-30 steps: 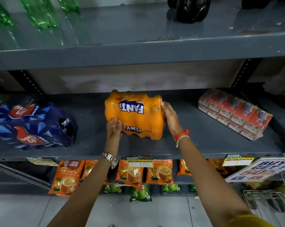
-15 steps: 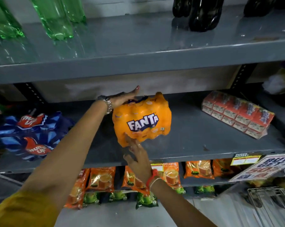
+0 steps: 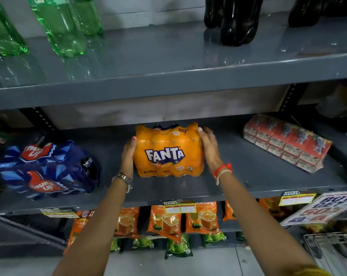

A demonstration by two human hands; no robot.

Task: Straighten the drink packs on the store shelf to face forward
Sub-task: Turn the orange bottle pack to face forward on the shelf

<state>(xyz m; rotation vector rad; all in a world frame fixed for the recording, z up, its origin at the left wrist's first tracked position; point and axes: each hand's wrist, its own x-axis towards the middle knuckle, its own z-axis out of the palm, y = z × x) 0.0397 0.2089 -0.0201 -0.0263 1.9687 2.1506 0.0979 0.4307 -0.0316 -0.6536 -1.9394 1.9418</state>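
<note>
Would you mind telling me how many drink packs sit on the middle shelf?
3: the blue Thums Up pack at left, the orange Fanta pack in the centre, the red carton pack at right. Others may be out of frame.

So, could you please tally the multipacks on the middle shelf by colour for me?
Orange Fanta pack, with the left hand and right hand on its sides: 1
Blue Thums Up pack: 1
Red carton pack: 1
Total: 3
</note>
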